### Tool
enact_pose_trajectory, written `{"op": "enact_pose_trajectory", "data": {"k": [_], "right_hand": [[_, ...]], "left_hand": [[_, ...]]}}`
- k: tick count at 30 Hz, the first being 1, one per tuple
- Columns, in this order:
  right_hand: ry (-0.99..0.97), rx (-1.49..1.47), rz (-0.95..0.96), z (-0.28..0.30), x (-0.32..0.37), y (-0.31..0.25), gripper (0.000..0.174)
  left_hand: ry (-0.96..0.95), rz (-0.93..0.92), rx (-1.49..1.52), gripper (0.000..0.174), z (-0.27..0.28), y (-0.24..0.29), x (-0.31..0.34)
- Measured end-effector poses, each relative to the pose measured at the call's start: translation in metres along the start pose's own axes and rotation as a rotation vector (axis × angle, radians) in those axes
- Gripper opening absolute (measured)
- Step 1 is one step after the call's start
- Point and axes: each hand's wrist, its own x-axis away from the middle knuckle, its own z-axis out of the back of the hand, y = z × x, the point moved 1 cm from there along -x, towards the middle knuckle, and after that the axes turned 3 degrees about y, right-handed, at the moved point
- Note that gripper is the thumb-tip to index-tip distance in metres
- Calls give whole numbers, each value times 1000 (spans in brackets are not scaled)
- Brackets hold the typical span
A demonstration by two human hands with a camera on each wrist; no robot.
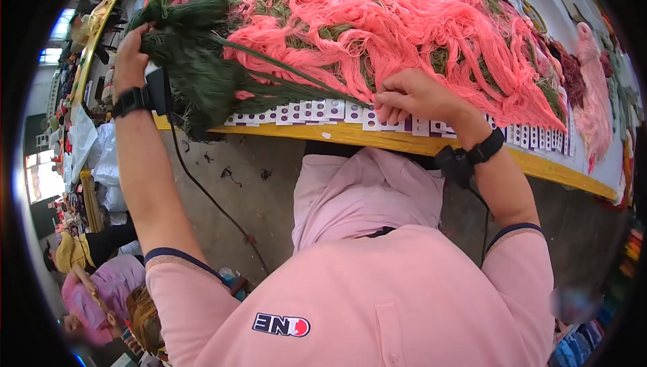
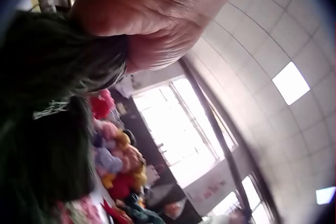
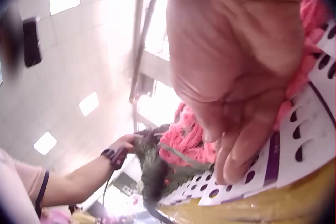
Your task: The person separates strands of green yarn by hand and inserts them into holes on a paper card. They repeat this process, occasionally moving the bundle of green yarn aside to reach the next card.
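My left hand grips a thick hank of dark green yarn over the left end of the table; in the left wrist view the hank hangs from the palm. Taut green strands run rightward from the hank to my right hand, whose curled thumb and fingers pinch their end by the front edge. The right wrist view shows this hand above white punched cards, fingertips partly hidden. Behind the strands lies a heap of coral-pink yarn mixed with olive green.
A yellow edge borders the table front, with a row of cards along it. Pale pink yarn lies at the right end. Cables hang from both wrists. Dark scraps lie on the floor; people are at lower left.
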Motion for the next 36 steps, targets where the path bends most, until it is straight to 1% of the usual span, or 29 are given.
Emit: {"op": "enact_pose_trajectory", "data": {"k": [1, 2, 3, 4, 5, 6, 8, 9, 10, 11, 13, 14, 15, 16, 17, 18, 19, 20, 21, 25, 26, 28, 29, 30, 31, 32, 33, 35, 36], "right_hand": [[-32, -136, 40, 5, 2, 5, 27], [-60, -270, 80, 10, 3, 9, 33], [-27, -462, 174, 13, 3, 14, 39], [5, -660, 263, 13, 3, 21, 46], [41, -854, 355, 13, 4, 24, 54], [17, -851, 343, 13, 5, 23, 59], [22, -862, 389, 12, 5, 27, 57], [20, -862, 415, 12, 5, 27, 56], [14, -863, 393, 12, 6, 25, 55], [11, -848, 391, 12, 6, 22, 55], [19, -833, 386, 10, 6, 24, 54], [11, -824, 393, 10, 5, 25, 53], [16, -812, 375, 9, 6, 25, 53], [21, -796, 364, 9, 6, 23, 53], [29, -776, 354, 10, 6, 20, 53], [1, -809, 356, 11, 6, 20, 53], [-3, -862, 387, 11, 6, 20, 54], [-7, -915, 417, 10, 6, 21, 56], [-9, -968, 447, 9, 6, 22, 57], [21, -1134, 532, 9, 5, 24, 60], [43, -1147, 532, 9, 4, 23, 58], [146, -1011, 447, 10, 8, 21, 48], [201, -942, 405, 13, 11, 20, 43], [182, -598, 389, 18, 16, 19, 38], [158, -256, 358, 24, 23, 20, 33], [121, 80, 312, 25, 29, 21, 31], [38, 141, 270, 19, 29, 18, 31], [-114, 269, 197, 9, 24, 8, 33], [28, -107, 200, 9, 20, 12, 31]], "left_hand": [[72, -19, -78, 15, 1, 11, -14], [-21, -84, -136, 15, -27, 28, 16], [-112, -143, -195, 14, -71, 37, 67], [-178, -133, -186, 13, -101, 34, 96], [-273, -175, -212, 14, -126, 21, 128], [-367, -219, -233, 14, -151, 8, 161], [-459, -137, -541, 18, -198, -54, 213], [-418, 28, -782, 20, -213, -84, 224], [-426, -246, -947, 23, -216, -122, 223], [-427, -528, -1106, 26, -217, -145, 221], [-351, -841, -870, 32, -217, -113, 238], [-300, -672, -1123, 32, -216, -83, 242], [-268, -770, -1221, 32, -212, -65, 232], [-207, -751, -1394, 32, -215, -32, 234], [-322, -926, -1145, 26, -210, -16, 216], [-351, -532, -1101, 25, -212, 14, 204], [-443, -355, -1099, 23, -207, 45, 169], [-623, -427, -663, 26, -171, 65, 80], [-513, -75, -20, 16, -199, 109, 139], [-747, 19, 661, 17, -218, 128, 182], [-601, -533, 120, 17, -213, 100, 205], [-497, -688, -295, 23, -225, 28, 234], [-717, -320, -94, 21, -235, -6, 233], [-815, 81, 75, 20, -245, -41, 233], [-1006, 510, 301, 19, -248, -80, 228], [-957, 582, 342, 21, -245, -116, 223], [-905, 657, 381, 23, -242, -139, 225], [-817, 679, 401, 29, -248, -149, 243], [-773, 679, 410, 33, -251, -150, 251]]}}
